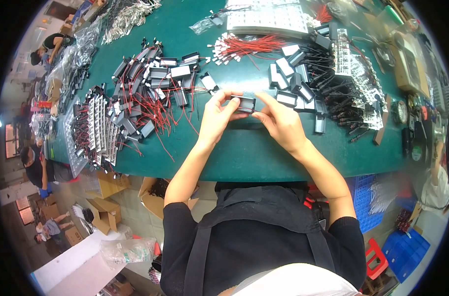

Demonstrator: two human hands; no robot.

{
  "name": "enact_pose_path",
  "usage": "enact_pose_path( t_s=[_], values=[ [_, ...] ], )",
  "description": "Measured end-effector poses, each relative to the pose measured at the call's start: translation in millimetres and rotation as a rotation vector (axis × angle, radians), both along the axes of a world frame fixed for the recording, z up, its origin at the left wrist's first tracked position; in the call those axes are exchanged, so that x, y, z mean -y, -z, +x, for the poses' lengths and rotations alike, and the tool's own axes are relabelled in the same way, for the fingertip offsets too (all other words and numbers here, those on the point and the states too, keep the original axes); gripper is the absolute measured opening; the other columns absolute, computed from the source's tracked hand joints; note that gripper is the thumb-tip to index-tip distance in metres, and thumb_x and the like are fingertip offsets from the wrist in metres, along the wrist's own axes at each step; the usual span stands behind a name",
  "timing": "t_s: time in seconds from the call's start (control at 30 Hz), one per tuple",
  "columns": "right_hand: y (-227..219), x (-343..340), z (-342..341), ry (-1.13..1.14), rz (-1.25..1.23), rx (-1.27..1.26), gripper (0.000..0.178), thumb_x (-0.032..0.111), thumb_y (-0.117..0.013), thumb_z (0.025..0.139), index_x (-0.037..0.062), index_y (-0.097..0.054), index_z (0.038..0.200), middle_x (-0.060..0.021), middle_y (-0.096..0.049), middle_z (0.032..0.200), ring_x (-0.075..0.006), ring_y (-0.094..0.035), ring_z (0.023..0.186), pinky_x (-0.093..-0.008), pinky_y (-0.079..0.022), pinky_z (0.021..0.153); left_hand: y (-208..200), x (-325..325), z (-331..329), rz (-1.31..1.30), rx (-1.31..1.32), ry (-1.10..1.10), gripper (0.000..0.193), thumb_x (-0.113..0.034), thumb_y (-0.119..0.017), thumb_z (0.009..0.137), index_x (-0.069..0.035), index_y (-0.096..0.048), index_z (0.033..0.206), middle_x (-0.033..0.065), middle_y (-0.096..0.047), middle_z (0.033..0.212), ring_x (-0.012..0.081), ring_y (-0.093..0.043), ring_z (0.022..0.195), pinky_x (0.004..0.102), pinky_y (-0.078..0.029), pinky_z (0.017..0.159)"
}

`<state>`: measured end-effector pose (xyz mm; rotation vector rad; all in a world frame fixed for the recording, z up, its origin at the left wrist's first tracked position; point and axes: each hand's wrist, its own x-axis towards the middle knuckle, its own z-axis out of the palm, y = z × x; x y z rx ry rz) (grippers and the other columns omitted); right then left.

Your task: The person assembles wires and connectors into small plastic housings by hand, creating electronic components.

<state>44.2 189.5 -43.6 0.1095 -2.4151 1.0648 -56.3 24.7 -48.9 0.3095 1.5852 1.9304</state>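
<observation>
A small black rectangular plastic case [246, 105] is held over the near middle of the green table, its hollow side facing up. My left hand [218, 116] is closed on its left end, thumb on top and fingers beneath. At the case's right end, my right hand [283, 125] pinches with thumb and index finger near the corner. A hint of red wire shows along the near edge of the case; my fingers cover the rest. Just beyond my left hand lies a similar case [209, 81]. More black cases [286, 98] lie beside my right hand.
To the left sits a pile of black cases with red wires [158, 81], beside white strips [97, 123]. A red wire bundle [251, 45] lies at the back. Black cables [335, 93] heap up at the right. Cardboard boxes [106, 212] stand on the floor; other people are farther left.
</observation>
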Motion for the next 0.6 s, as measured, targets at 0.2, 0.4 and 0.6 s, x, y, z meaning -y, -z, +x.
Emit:
enact_pose_path(
  t_s=[0.2, 0.4, 0.6],
  values=[
    [4.4, -4.7, -2.2, -0.190, -0.132, 0.085, 0.059, 0.009, -0.075, 0.081, 0.0055, -0.052, 0.135, -0.0075, -0.066, 0.079, -0.0195, -0.062, 0.067, -0.0316, -0.050, 0.063, -14.7, 1.9, 6.6, -0.104, -0.044, 0.137, 0.042, -0.031, -0.050, 0.102, -0.003, -0.052, 0.133, 0.0075, -0.054, 0.129, 0.0183, -0.057, 0.115, 0.0336, -0.053, 0.092],
    [0.0, -8.4, -0.6, -0.192, -0.061, 0.032, 0.055, 0.006, -0.075, 0.079, 0.0044, -0.055, 0.130, -0.0066, -0.066, 0.082, -0.0208, -0.063, 0.072, -0.0325, -0.051, 0.066, -32.8, 13.1, -4.2, -0.312, -0.902, 0.082, 0.035, -0.029, -0.061, 0.095, -0.006, -0.060, 0.122, 0.0124, -0.054, 0.129, 0.0248, -0.057, 0.114, 0.0369, -0.045, 0.099],
    [-0.5, -7.9, 0.1, -0.188, 0.003, -0.080, 0.052, 0.007, -0.074, 0.078, 0.0038, -0.053, 0.126, -0.0078, -0.064, 0.083, -0.0261, -0.064, 0.076, -0.0370, -0.052, 0.069, -53.4, 8.9, -8.4, -0.258, -1.464, 0.312, 0.018, -0.013, -0.073, 0.078, -0.005, -0.062, 0.089, 0.0078, -0.062, 0.100, 0.0268, -0.063, 0.091, 0.0364, -0.052, 0.076]
  ],
)
